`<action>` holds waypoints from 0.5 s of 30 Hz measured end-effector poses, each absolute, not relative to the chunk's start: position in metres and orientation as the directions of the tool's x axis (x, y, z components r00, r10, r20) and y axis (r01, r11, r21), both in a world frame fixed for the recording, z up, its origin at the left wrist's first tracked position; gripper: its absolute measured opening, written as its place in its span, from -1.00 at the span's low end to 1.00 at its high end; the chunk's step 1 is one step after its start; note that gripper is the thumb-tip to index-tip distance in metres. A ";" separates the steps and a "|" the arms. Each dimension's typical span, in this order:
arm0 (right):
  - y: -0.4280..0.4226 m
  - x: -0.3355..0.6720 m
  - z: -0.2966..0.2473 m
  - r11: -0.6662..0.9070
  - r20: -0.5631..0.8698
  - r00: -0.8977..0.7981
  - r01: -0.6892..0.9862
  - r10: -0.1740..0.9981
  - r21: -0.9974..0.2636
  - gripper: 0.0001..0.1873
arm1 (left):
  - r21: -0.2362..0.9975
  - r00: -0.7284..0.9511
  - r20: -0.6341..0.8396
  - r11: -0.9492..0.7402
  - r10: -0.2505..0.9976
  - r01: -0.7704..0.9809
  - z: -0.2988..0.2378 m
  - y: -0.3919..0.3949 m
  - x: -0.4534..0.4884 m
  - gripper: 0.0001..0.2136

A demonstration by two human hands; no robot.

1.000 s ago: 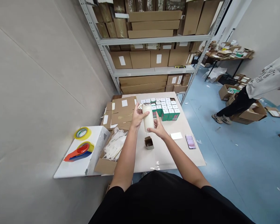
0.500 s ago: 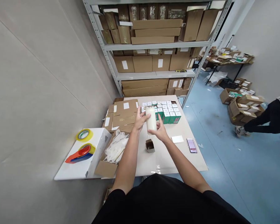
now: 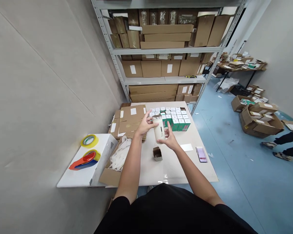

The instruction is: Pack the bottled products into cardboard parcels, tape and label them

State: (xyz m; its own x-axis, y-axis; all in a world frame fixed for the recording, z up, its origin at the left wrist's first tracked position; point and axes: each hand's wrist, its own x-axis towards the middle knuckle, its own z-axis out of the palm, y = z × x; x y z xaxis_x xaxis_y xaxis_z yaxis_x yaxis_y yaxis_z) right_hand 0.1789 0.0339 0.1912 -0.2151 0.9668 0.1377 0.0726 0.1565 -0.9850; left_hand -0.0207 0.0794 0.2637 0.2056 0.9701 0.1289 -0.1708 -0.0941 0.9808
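A cream-white tumbler (image 3: 159, 130) with a metallic band at its top is held up over the table, slightly tilted, dark print facing me. My left hand (image 3: 144, 124) grips its upper left side, thumb across the front. Near the base, my right hand (image 3: 170, 140) has its thumb on the front and its fingers up the right side. Below them a small open carton (image 3: 157, 153) stands on the table, its inside brown. Behind the tumbler are rows of green and white boxes (image 3: 178, 121), partly hidden by it and my hands.
Flattened cardboard (image 3: 130, 118) lies at the table's left, beside a carton of white bags (image 3: 119, 157). Tape rolls (image 3: 89, 140) and a red-blue tape dispenser (image 3: 84, 161) sit further left. A white paper (image 3: 186, 147) and a phone (image 3: 201, 154) lie right. Shelving (image 3: 166, 50) stands behind.
The tumbler has turned in my hands, so its dark print now shows, and it sits slightly lower in view. At the far right, another person's legs have moved to the right.
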 end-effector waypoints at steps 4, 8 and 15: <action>0.039 0.179 0.180 0.116 0.110 -0.274 0.005 0.955 -0.993 0.44 | 0.986 0.253 0.141 -0.114 0.957 -0.119 0.262 0.078 -0.026 0.08; 0.040 0.177 0.162 0.091 0.076 -0.247 0.048 0.966 -0.995 0.43 | 0.982 0.239 0.178 -0.189 0.954 0.024 0.253 0.078 -0.032 -0.13; 0.032 0.173 0.106 0.037 -0.005 -0.254 0.159 0.967 -0.987 0.40 | 0.947 0.410 0.062 -0.183 0.910 0.263 0.225 0.080 -0.048 -0.40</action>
State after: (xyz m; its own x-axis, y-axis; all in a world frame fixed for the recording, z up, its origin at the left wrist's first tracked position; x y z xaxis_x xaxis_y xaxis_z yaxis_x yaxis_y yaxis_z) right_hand 0.1727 0.0322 0.1057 -0.2541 0.9672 -0.0052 0.1591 0.0365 -0.9866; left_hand -0.0485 0.0803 0.2254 0.4103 0.9098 0.0622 0.2627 -0.1832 0.9473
